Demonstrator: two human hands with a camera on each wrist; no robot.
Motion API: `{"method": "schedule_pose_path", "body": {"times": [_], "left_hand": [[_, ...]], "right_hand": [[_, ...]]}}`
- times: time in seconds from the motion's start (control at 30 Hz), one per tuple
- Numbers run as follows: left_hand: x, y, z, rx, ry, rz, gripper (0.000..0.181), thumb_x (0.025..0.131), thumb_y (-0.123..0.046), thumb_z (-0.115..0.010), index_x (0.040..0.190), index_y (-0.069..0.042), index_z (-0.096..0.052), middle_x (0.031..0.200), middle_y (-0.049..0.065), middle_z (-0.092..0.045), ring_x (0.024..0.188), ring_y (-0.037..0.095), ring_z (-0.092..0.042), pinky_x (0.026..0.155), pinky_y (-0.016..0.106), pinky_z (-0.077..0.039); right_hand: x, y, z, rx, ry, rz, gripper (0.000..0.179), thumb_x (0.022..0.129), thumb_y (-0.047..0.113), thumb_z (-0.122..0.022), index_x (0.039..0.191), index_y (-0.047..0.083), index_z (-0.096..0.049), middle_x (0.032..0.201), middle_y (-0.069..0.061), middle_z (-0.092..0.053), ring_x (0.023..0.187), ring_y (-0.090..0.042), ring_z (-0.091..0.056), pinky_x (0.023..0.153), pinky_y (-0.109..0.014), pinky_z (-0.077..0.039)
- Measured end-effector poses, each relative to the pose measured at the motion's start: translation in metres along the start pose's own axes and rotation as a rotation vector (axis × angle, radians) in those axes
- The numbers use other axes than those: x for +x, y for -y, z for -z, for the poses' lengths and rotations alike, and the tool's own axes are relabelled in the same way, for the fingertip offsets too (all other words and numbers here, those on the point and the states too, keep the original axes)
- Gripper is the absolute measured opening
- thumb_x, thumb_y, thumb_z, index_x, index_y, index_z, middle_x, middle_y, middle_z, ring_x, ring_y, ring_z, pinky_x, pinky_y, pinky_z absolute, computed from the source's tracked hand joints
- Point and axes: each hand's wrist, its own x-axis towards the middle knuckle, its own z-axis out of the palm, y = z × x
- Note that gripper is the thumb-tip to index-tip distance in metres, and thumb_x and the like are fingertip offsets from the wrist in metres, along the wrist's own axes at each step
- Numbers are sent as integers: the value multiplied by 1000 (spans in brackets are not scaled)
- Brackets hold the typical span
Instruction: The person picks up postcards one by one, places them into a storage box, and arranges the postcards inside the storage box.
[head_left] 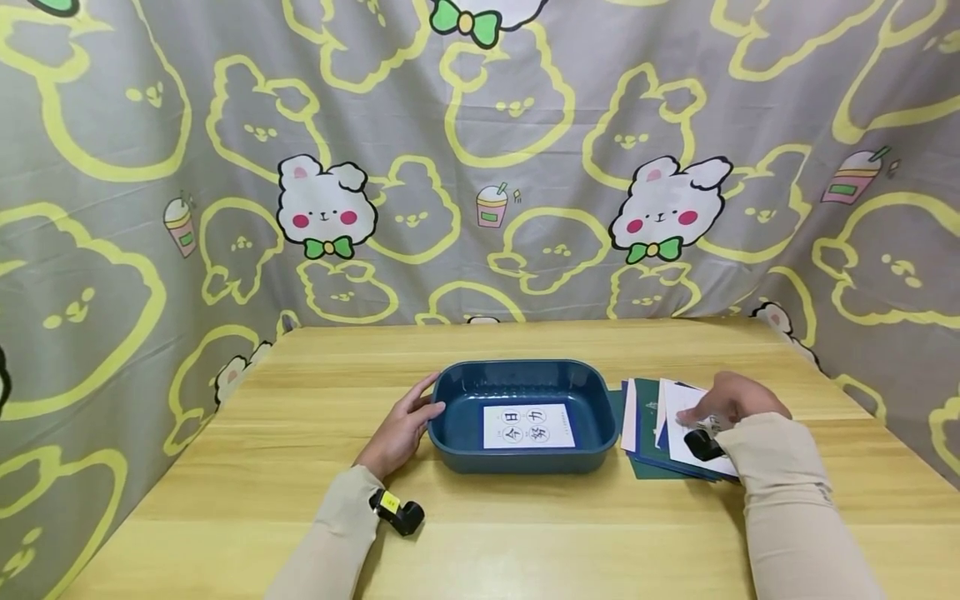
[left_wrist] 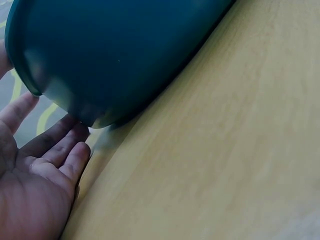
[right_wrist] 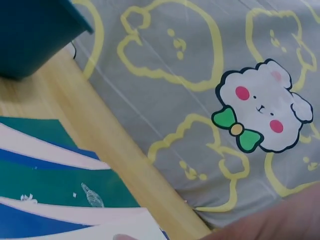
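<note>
A dark blue-green basin (head_left: 525, 462) stands on the table, with a blue-edged white card (head_left: 527, 427) printed with large characters lying inside. My left hand (head_left: 401, 429) rests against the basin's left end, its thumb at the rim. In the left wrist view, the fingers (left_wrist: 75, 155) reach to the basin's outer wall (left_wrist: 120, 60), mostly extended. To the right lies a fanned stack of cards (head_left: 652, 467), with green, blue, pink and white showing. My right hand (head_left: 738, 400) pinches the top white card (head_left: 681, 450), thumb on its face; the curled fingertips are partly hidden.
The basin sits close beside the stack's left edge. A wooden table (head_left: 525, 533) extends around both. Behind it and along its sides hangs a grey curtain (head_left: 420, 275) with yellow bear outlines. Black wrist cameras (head_left: 405, 517) are strapped to both wrists.
</note>
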Motion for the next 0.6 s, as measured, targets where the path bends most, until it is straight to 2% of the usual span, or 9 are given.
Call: {"method": "schedule_pose_path", "body": {"times": [0.13, 0.23, 0.3, 0.37, 0.47, 0.6], "left_hand": [[-1, 1, 1, 5, -3, 1, 59, 99, -18, -55, 152, -15, -30, 151, 24, -29, 136, 36, -34, 112, 47, -28], [0, 2, 0, 3, -1, 3, 59, 99, -18, -56, 152, -15, -30, 150, 24, -29, 136, 36, -33, 112, 47, -27], [1, 2, 0, 1, 1, -1, 60, 98, -19, -56, 152, -16, -30, 150, 24, -29, 136, 36, -33, 113, 47, -27], [2, 2, 0, 1, 6, -7, 61, 98, -19, -56, 153, -16, -30, 150, 23, -30, 136, 36, -33, 113, 47, -27], [3, 2, 0, 0, 2, -7, 60, 99, -18, -56, 153, -16, -30, 150, 23, -31, 136, 36, -34, 113, 47, -27], [2, 3, 1, -2, -9, -3, 60, 99, -18, -56, 153, -16, -30, 149, 23, -31, 135, 36, -35, 112, 46, -28]], "right_hand": [[2, -3, -2, 13, -11, -13, 61, 69, 42, -86, 86, -12, -63, 84, -20, -51, 77, -31, -47, 64, -37, -46], [4, -6, -1, 6, -15, -32, 85, 66, 45, -87, 107, -21, -54, 99, -34, -52, 86, -38, -48, 72, -45, -50], [6, -7, 0, -1, -25, -52, 90, 64, 47, -88, 110, -22, -52, 101, -35, -53, 88, -39, -49, 73, -47, -51], [7, -8, 1, 2, -38, -67, 84, 64, 46, -88, 105, -19, -55, 96, -32, -54, 86, -39, -49, 71, -46, -51], [7, -8, 2, 26, -57, -71, 62, 64, 42, -89, 88, -9, -64, 84, -20, -52, 79, -34, -48, 64, -40, -48], [7, -9, -1, 55, -68, -58, 47, 66, 40, -89, 71, 1, -64, 74, -13, -48, 73, -29, -47, 59, -35, -45]]}}
